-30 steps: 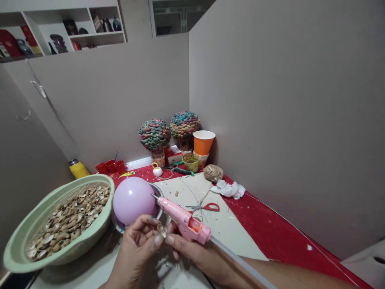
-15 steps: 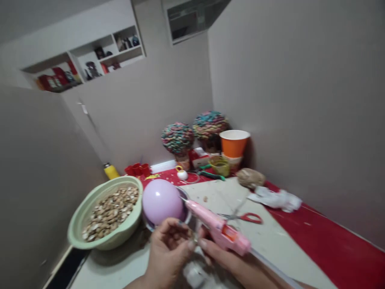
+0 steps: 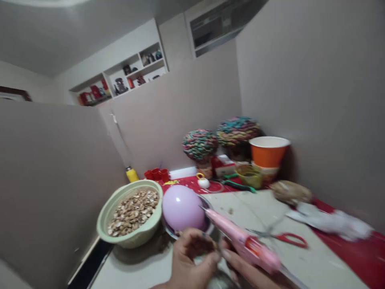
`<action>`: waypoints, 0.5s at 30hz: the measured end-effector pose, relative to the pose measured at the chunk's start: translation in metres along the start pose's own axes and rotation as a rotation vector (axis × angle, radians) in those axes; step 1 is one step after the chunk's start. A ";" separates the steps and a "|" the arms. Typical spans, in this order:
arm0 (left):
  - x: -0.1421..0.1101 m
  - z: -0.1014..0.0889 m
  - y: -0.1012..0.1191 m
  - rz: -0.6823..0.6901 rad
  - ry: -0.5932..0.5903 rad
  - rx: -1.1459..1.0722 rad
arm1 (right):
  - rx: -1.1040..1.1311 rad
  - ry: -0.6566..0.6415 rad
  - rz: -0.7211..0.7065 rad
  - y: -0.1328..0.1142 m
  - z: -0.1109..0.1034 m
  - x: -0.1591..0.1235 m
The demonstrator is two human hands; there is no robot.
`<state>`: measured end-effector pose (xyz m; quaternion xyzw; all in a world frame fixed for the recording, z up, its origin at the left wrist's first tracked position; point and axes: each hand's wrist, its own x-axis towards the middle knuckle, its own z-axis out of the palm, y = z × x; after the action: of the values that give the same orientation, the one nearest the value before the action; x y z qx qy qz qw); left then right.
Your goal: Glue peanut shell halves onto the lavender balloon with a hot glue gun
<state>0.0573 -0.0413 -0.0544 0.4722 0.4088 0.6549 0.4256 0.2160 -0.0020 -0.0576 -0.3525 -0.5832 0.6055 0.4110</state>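
Observation:
Close together at the bottom of the view are my two hands. My right hand (image 3: 240, 263) is closed with a pink hot glue gun (image 3: 233, 230) lying along it, the nozzle pointing up and left toward a lilac balloon (image 3: 183, 208). The curled fingers of my left hand (image 3: 192, 257) pinch around something small, hidden and too blurred to name. Right behind the hands, the balloon rests in a metal bowl (image 3: 208, 235). A pale green basin (image 3: 102, 218) of shell-like brown pieces (image 3: 135, 212) stands to the left. Something clear and shiny shows blurred beneath the fingers.
Red-handled scissors (image 3: 290, 239) lie right of the glue gun. Behind are green-handled pliers (image 3: 239, 186), an orange cup (image 3: 267, 154), two colourful ball-topped decorations (image 3: 200, 144), red cups (image 3: 156, 174) and a yellow bottle (image 3: 131, 174). A crumpled white bag (image 3: 333, 220) lies at right.
The whole scene has shifted right and slightly down as my head view turned. Both hands stay together, the glue gun still in my right hand.

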 end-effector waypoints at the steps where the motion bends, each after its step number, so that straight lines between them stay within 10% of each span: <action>1: -0.002 0.000 0.004 0.004 0.016 0.005 | -0.019 0.028 -0.001 -0.004 0.001 -0.003; 15: 0.018 0.005 0.035 -0.439 -0.226 -0.208 | 0.129 -0.024 -0.152 -0.029 -0.002 0.000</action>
<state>0.0526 -0.0347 -0.0154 0.3962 0.3818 0.5285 0.6465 0.2203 -0.0018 -0.0290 -0.2727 -0.5729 0.6130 0.4708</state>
